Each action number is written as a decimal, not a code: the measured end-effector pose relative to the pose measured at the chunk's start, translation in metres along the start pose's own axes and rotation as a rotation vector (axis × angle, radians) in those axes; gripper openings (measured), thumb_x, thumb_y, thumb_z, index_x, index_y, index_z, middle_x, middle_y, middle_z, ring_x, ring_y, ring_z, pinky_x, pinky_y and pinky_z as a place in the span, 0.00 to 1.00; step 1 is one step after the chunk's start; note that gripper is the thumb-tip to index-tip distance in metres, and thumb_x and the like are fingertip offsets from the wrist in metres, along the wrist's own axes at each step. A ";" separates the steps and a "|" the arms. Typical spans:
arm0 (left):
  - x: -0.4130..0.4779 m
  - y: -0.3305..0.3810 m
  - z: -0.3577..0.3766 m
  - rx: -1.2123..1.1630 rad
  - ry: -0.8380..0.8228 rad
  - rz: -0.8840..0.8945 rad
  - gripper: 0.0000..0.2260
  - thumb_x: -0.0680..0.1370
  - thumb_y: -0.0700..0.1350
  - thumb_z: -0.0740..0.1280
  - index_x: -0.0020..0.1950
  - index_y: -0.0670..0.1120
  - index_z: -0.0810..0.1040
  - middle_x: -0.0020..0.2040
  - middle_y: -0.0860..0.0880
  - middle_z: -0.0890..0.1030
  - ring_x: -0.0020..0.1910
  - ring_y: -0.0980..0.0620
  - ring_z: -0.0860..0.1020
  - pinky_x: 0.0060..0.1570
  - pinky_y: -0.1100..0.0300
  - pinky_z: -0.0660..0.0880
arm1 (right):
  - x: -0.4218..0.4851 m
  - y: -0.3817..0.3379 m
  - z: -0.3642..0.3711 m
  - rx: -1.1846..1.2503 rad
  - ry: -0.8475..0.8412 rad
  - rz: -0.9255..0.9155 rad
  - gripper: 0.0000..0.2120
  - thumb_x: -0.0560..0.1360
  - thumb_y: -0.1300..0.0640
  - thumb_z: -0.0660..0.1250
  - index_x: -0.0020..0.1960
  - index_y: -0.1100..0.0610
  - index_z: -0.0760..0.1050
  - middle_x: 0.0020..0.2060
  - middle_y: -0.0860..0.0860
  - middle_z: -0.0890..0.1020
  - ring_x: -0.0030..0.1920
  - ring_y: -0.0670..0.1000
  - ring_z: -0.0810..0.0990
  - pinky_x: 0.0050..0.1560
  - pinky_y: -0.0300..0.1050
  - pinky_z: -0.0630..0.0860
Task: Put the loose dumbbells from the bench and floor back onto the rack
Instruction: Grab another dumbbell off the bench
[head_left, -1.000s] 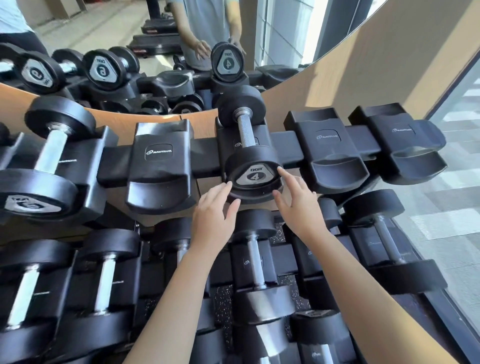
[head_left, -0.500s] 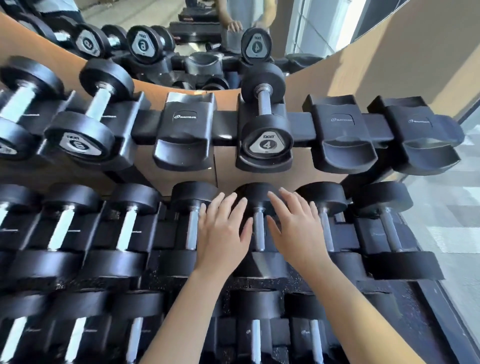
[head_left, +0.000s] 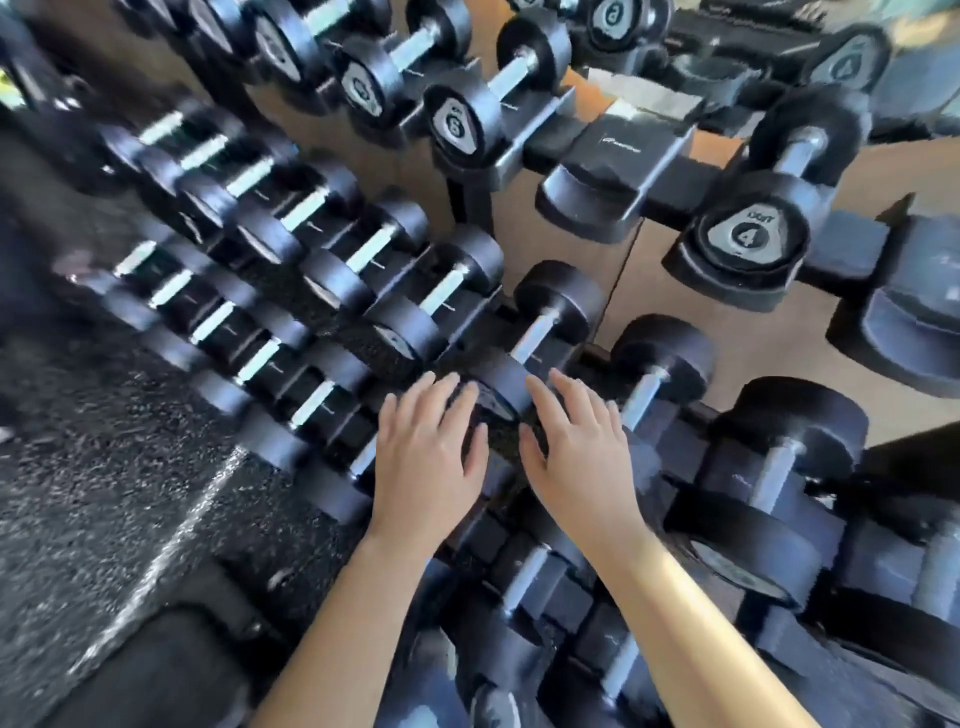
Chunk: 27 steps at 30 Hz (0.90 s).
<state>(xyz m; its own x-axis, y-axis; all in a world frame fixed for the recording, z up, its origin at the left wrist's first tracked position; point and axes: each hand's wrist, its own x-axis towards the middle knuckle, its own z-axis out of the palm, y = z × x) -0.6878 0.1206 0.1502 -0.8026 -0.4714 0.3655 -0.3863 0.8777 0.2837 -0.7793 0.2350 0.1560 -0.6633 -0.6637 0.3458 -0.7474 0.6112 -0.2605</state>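
The dumbbell marked 4 (head_left: 748, 234) sits at two o'clock, on the top row of the rack (head_left: 613, 161). Near the middle, the left hand (head_left: 426, 452) and right hand (head_left: 576, 447) lie flat with straight fingers. They hold nothing and hide part of a middle dumbbell (head_left: 535, 338). The row of dumbbells (head_left: 249, 176) at ten o'clock is blurry. The floor (head_left: 104, 493) shows at eight o'clock.

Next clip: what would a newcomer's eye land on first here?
The left hand and right hand hover open and empty at centre bottom, in front of the racked dumbbells. At upper right, the dumbbell marked 4 sits in its cradle, with an empty cradle left of it.
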 end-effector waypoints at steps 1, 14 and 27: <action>-0.013 -0.009 -0.007 0.008 0.002 -0.030 0.18 0.75 0.49 0.57 0.60 0.44 0.76 0.59 0.45 0.78 0.62 0.43 0.74 0.59 0.40 0.71 | -0.004 -0.013 0.005 0.014 -0.017 -0.041 0.20 0.71 0.56 0.65 0.62 0.59 0.73 0.57 0.60 0.79 0.56 0.62 0.79 0.53 0.63 0.77; -0.219 -0.119 -0.098 0.138 0.130 -0.522 0.18 0.75 0.49 0.57 0.59 0.44 0.76 0.58 0.45 0.79 0.60 0.43 0.75 0.60 0.41 0.71 | -0.101 -0.202 0.042 0.163 -0.153 -0.475 0.20 0.72 0.52 0.56 0.60 0.58 0.74 0.57 0.59 0.80 0.55 0.61 0.79 0.52 0.60 0.77; -0.510 -0.215 -0.207 0.286 0.356 -0.843 0.14 0.74 0.45 0.60 0.56 0.41 0.78 0.55 0.42 0.80 0.56 0.41 0.77 0.54 0.44 0.74 | -0.301 -0.427 0.056 0.287 -0.326 -0.748 0.19 0.70 0.54 0.63 0.60 0.57 0.76 0.57 0.58 0.80 0.56 0.60 0.80 0.55 0.65 0.74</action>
<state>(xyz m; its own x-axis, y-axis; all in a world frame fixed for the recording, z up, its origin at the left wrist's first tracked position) -0.1011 0.1543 0.0859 -0.0426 -0.9147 0.4018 -0.9080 0.2032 0.3664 -0.2627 0.1501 0.1124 0.0619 -0.9655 0.2528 -0.9438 -0.1391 -0.3000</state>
